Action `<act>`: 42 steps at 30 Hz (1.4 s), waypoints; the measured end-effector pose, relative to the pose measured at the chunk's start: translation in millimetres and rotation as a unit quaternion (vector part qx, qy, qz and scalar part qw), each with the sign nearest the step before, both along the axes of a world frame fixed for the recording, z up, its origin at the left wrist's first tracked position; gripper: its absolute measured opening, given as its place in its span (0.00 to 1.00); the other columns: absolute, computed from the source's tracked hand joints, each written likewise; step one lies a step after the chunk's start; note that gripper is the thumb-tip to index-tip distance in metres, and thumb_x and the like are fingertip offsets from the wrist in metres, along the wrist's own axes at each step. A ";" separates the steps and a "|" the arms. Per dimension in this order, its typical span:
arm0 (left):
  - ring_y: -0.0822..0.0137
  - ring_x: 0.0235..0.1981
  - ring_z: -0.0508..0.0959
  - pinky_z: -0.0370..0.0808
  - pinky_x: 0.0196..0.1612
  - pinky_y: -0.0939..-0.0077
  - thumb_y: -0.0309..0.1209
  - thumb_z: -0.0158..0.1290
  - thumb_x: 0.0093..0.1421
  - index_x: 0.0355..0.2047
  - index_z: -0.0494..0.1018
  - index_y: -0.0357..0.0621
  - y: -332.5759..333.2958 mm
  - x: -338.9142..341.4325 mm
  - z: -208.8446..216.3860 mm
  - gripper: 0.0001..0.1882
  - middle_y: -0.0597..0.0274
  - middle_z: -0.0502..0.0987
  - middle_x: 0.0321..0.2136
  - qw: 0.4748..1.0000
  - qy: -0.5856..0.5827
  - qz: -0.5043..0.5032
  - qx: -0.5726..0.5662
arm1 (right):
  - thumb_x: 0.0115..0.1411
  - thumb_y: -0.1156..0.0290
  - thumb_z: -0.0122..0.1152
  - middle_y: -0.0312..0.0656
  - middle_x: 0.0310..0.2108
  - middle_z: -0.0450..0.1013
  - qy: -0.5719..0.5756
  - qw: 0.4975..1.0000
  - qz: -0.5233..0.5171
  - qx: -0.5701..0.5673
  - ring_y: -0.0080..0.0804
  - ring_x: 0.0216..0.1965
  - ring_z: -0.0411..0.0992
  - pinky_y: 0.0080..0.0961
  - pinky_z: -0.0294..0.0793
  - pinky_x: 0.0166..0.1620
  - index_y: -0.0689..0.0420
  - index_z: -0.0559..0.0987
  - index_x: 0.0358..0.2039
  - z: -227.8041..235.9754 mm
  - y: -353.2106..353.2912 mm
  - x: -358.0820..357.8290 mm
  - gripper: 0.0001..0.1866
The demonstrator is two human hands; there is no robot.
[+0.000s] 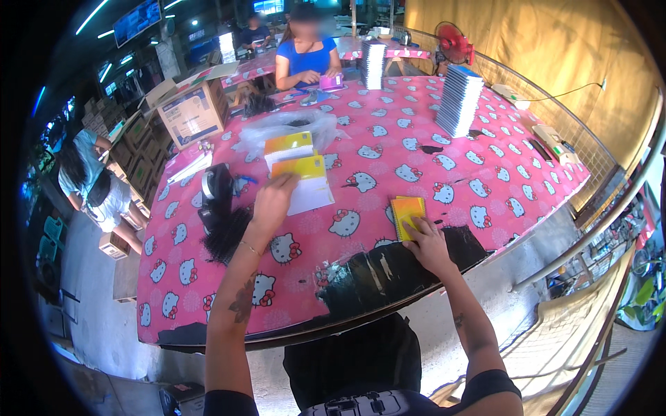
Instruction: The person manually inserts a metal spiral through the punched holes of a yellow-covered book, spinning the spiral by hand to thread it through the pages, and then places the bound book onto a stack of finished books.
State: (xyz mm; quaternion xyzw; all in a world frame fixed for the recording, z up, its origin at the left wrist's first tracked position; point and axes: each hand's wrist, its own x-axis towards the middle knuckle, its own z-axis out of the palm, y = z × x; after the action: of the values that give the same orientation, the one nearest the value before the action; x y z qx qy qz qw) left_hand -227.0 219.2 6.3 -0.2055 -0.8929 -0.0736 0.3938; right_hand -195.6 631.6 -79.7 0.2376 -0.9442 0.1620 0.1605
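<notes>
My left hand (pixel 275 201) reaches over the left part of the table, its fingers closed at the left edge of a yellow-covered booklet (pixel 302 167). White pages show below the cover, and a second yellow-and-white booklet (pixel 288 143) lies just behind. My right hand (pixel 428 244) is bent over a small yellow spiral notebook (pixel 409 206) near the front edge, fingers and thumb on its lower right part. Some of the notebook is hidden by the hand. Beside my left forearm lie a heap of black binding wires (pixel 225 234) and a black object (pixel 216 184).
Tall notebook stacks (pixel 459 101) (pixel 373 66) stand at the back right. A clear plastic bag (pixel 322 126) and cardboard box (pixel 191 114) lie beyond my left hand. A co-worker in blue (pixel 304 59) sits across the pink patterned table (pixel 388 163); a red fan (pixel 452 43) stands behind.
</notes>
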 end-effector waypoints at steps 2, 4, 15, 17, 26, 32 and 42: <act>0.51 0.41 0.82 0.80 0.43 0.62 0.19 0.51 0.53 0.43 0.78 0.40 -0.7 0.4 5.6 0.16 0.52 0.80 0.42 1.000 -0.022 -0.019 0.001 | 0.58 0.56 0.66 0.44 0.60 0.67 -0.008 1.000 -0.012 -0.007 0.48 0.64 0.61 0.47 0.64 0.59 0.49 0.77 0.57 3.0 -0.4 1.5 0.27; 0.52 0.41 0.82 0.81 0.43 0.62 0.20 0.52 0.53 0.44 0.77 0.40 -2.7 4.4 7.5 0.17 0.51 0.81 0.42 1.000 -0.013 -0.017 -0.014 | 0.58 0.56 0.66 0.45 0.59 0.68 -0.002 1.000 -0.021 -0.008 0.48 0.63 0.62 0.46 0.65 0.58 0.50 0.78 0.56 8.6 -8.2 0.6 0.26; 0.54 0.40 0.73 0.66 0.45 0.58 0.25 0.53 0.53 0.47 0.74 0.40 49.2 80.6 26.4 0.19 0.55 0.74 0.39 0.997 0.069 0.019 0.036 | 0.48 0.80 0.60 0.52 0.60 0.68 -0.048 0.993 0.068 -0.078 0.58 0.65 0.60 0.46 0.64 0.64 0.55 0.75 0.58 -2.5 65.3 -39.3 0.31; 0.52 0.43 0.73 0.66 0.47 0.54 0.26 0.54 0.53 0.49 0.73 0.41 57.6 131.1 -5.6 0.20 0.52 0.73 0.42 0.999 -0.028 -0.008 0.019 | 0.47 0.81 0.63 0.52 0.58 0.69 -0.057 0.984 0.108 -0.132 0.55 0.65 0.62 0.43 0.64 0.64 0.56 0.71 0.61 31.3 18.7 -12.9 0.36; 0.49 0.58 0.69 0.65 0.59 0.55 0.31 0.53 0.65 0.63 0.63 0.38 116.5 196.1 -69.8 0.27 0.44 0.69 0.55 0.858 -0.219 0.000 0.464 | 0.57 0.85 0.64 0.45 0.47 0.74 -0.289 0.778 0.168 -0.532 0.27 0.48 0.71 0.26 0.70 0.53 0.57 0.71 0.49 -19.7 -124.5 83.8 0.20; 0.48 0.49 0.72 0.71 0.52 0.58 0.33 0.55 0.63 0.59 0.66 0.34 15.6 169.4 -45.2 0.26 0.47 0.72 0.47 0.957 -0.097 0.142 0.235 | 0.58 0.82 0.66 0.41 0.41 0.76 -0.272 0.777 0.201 -0.530 0.25 0.44 0.73 0.22 0.72 0.50 0.60 0.75 0.42 -8.2 -114.4 88.0 0.13; 0.58 0.38 0.76 0.74 0.39 0.63 0.29 0.54 0.58 0.41 0.71 0.41 -67.3 133.3 -87.8 0.11 0.59 0.73 0.34 0.965 -0.049 0.257 -0.028 | 0.61 0.80 0.62 0.38 0.43 0.78 -0.371 0.751 0.199 -0.508 0.22 0.45 0.73 0.20 0.72 0.50 0.63 0.81 0.48 -7.2 -122.1 97.1 0.14</act>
State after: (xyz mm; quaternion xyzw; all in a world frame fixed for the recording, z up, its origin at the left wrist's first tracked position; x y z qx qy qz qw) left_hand -93.8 151.9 -81.5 0.0236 -0.9355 0.0448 0.3496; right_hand -98.5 509.5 -86.9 0.2249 -0.6394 0.7216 -0.1413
